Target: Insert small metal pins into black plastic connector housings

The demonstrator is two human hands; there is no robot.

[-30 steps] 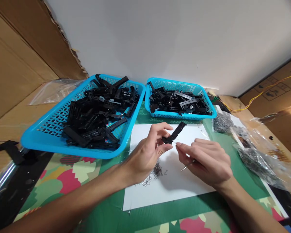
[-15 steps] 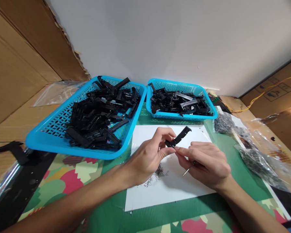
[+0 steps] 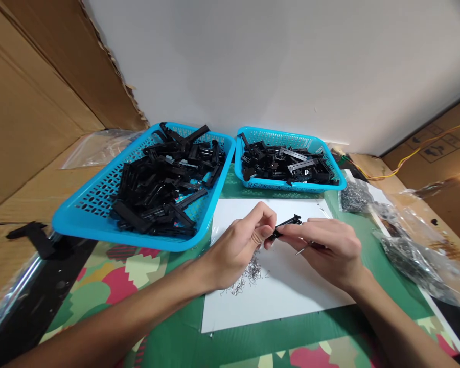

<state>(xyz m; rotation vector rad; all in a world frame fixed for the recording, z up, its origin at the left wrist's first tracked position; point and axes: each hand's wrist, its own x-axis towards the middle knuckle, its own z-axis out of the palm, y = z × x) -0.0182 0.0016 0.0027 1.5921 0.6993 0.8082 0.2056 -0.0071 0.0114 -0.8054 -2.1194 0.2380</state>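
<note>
My left hand [image 3: 235, 248] pinches one end of a slim black plastic part [image 3: 290, 222] between thumb and fingers, above a white sheet [image 3: 276, 309]. My right hand [image 3: 329, 244] is closed beside it, its fingertips pressed against the part. A thin metal tool [image 3: 302, 250] is tucked in the right fingers with its bare shaft sticking out; its handle is hidden. Below my left hand lies a loose pile of small bent wire springs [image 3: 249, 276] on the sheet.
Two blue baskets, a larger one [image 3: 76, 225] at left and a smaller one [image 3: 291, 134] behind the sheet, hold many black plastic parts. Clear bags [image 3: 402, 255] of small metal pieces lie at right. A yellow cable [image 3: 400, 161] runs behind them. Another black part [image 3: 38, 237] lies far left.
The black part has tipped down from a raised angle to a flatter one, and my right fingers now cover more of it. The whole view has shifted slightly.
</note>
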